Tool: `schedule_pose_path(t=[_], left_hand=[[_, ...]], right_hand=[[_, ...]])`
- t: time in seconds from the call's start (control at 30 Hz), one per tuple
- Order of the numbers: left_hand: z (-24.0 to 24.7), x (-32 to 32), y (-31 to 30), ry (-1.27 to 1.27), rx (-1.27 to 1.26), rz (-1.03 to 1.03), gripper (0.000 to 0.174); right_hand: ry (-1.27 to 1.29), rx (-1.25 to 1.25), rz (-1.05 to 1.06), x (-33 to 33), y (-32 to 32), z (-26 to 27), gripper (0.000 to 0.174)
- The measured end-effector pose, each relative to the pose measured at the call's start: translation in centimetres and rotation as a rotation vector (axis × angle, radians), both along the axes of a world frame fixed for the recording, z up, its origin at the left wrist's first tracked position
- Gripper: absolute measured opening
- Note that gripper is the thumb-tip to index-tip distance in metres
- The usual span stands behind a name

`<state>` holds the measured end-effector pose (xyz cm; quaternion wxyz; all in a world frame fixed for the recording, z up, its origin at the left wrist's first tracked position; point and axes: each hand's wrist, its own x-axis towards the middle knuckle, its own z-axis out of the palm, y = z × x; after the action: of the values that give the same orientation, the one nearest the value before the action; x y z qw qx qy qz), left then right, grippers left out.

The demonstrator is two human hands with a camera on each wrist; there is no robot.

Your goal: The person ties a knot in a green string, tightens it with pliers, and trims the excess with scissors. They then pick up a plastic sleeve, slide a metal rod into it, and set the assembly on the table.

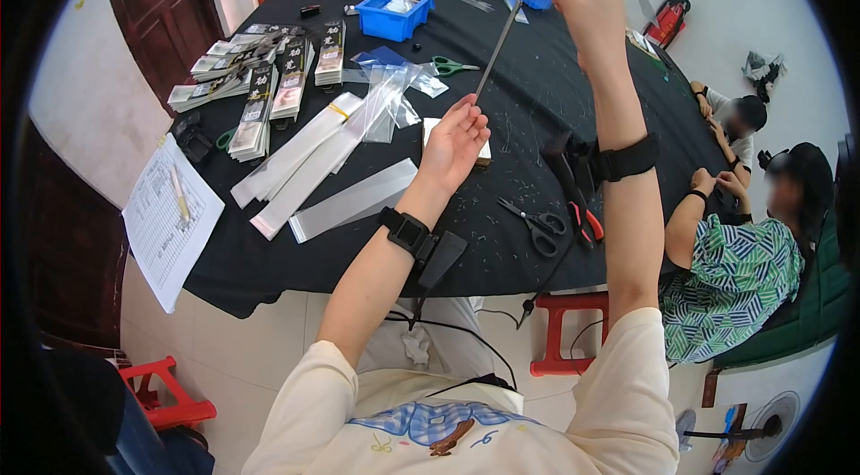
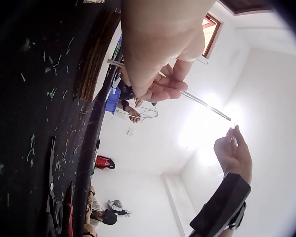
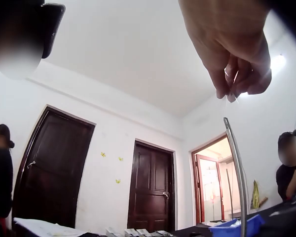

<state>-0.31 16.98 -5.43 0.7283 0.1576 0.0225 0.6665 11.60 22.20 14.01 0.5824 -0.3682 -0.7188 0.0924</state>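
Note:
My left hand holds a thin metal rod that slants up and away from the table. In the left wrist view the rod passes between the thumb and fingers of that hand. My right hand is raised near the rod's upper end, fingertips pinched together. Fine clear strands show at those fingertips in the right wrist view, just above the tip of the rod; what they belong to I cannot tell. A small pale block lies partly hidden behind my left hand.
Black-handled scissors and red-handled pliers lie on the black tablecloth among thread scraps. Clear sleeves, packaged stacks, green-handled scissors and a blue bin are to the left. Other people sit around the table.

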Motion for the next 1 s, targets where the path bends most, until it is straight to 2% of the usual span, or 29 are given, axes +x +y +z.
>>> schedule_pose_path(t=[0.17, 0.57, 1.0], left_hand=[[-0.1, 0.0, 0.1, -0.014, -0.005, -0.009, 0.019], [0.0, 0.0, 0.0, -0.006, -0.003, -0.008, 0.020], [0.1, 0.1, 0.0, -0.001, -0.014, 0.002, 0.021]], right_hand=[[-0.104, -0.042, -0.038, -0.3, -0.4, 0.5, 0.032], [-0.184, 0.024, -0.079, -0.8, -0.5, 0.0, 0.029], [-0.092, -0.007, -0.073, -1.7, -1.6, -2.2, 0.025]])
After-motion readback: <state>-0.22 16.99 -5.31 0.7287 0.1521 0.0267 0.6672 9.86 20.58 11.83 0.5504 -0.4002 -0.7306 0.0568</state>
